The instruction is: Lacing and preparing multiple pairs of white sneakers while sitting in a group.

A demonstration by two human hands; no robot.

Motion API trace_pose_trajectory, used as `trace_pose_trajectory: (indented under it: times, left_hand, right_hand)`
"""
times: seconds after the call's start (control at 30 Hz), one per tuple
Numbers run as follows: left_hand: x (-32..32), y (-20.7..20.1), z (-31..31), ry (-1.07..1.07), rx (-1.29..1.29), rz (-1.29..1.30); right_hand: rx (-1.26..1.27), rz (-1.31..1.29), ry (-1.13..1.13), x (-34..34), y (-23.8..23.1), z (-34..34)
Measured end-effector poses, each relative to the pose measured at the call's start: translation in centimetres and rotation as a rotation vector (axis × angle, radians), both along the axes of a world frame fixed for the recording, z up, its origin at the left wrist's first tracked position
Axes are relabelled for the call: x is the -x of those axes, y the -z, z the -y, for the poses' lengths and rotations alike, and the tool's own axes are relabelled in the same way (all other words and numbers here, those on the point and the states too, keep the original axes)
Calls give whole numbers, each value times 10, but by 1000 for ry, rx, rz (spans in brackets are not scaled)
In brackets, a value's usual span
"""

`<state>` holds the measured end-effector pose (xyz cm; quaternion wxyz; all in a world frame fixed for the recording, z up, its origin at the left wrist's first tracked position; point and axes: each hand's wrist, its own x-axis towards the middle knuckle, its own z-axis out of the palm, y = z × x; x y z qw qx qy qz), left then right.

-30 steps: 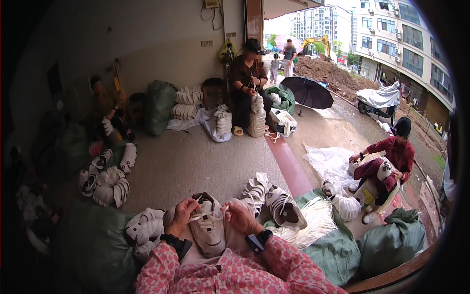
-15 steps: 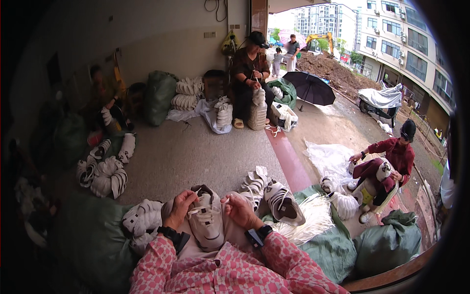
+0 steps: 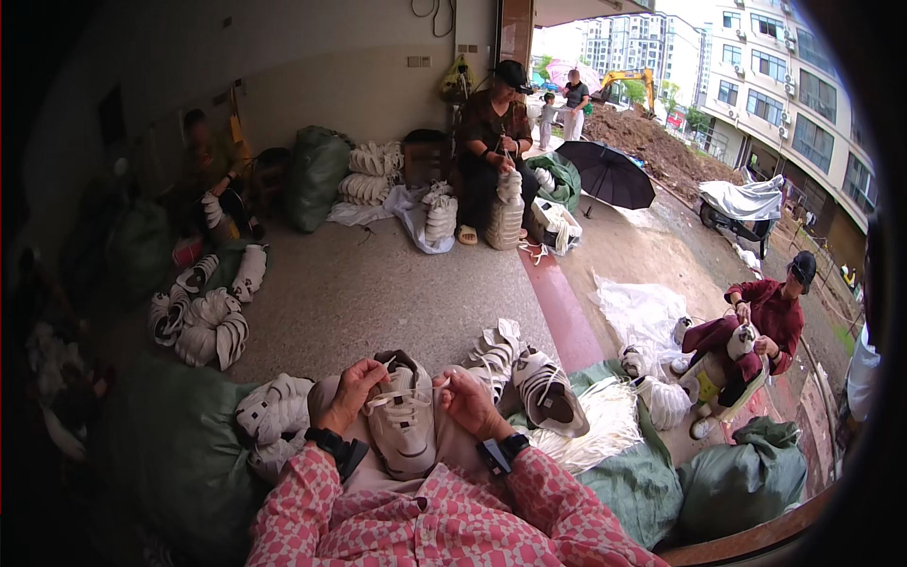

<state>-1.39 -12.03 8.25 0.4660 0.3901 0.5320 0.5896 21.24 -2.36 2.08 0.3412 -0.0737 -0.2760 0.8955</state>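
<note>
A white sneaker (image 3: pixel 402 437) rests on my lap between my knees, its toe toward me and its dark-lined opening away. White lace (image 3: pixel 393 401) crosses its tongue through the upper eyelets. My left hand (image 3: pixel 357 389) is at the left of the opening, thumb and fingers pinching a lace. On the other side my right hand (image 3: pixel 469 403) pinches a lace end, which stretches from the shoe to the fingertips. Beside my right knee lie a striped white-and-grey shoe (image 3: pixel 550 397) and a stack of white shoe uppers (image 3: pixel 495 357).
Loose white laces (image 3: pixel 597 420) lie on a green sack (image 3: pixel 631 487) at my right. At my left are more white uppers (image 3: pixel 274 416) and a large green sack (image 3: pixel 184 463). Co-workers sit ahead and right, with shoes. A black umbrella (image 3: pixel 605 173) stands open on the floor.
My right fingers have closed on the lace and drawn it out to the right. My left hand stays by the opening. The co-worker at right has brought one hand up to a shoe.
</note>
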Motion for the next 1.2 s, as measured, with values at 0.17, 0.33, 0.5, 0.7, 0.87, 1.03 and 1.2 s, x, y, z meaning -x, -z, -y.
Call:
trace_pose_trajectory:
  times: [0.17,0.33,0.5,0.7,0.87,1.03,1.2]
  left_hand:
    - [-2,-3,0,18,33,0]
    - [1,1,0,2,5,-28]
    - [2,1,0,17,25,-19]
    - [3,5,-4,14,4,-13]
    - [5,2,-5,29,27,-1]
    - [8,7,-1,10,15,-37]
    - [4,8,-4,25,-4,-15]
  right_hand:
    - [11,-7,16,-2,0,1]
    - [29,-13,2,-1,-3,2]
    - [38,-22,22,-2,-3,1]
    - [52,-28,25,-1,-2,0]
    - [66,-39,26,-2,3,-2]
    - [379,36,99,-35,6,-25]
    - [319,165,397,-128,-38,-146]
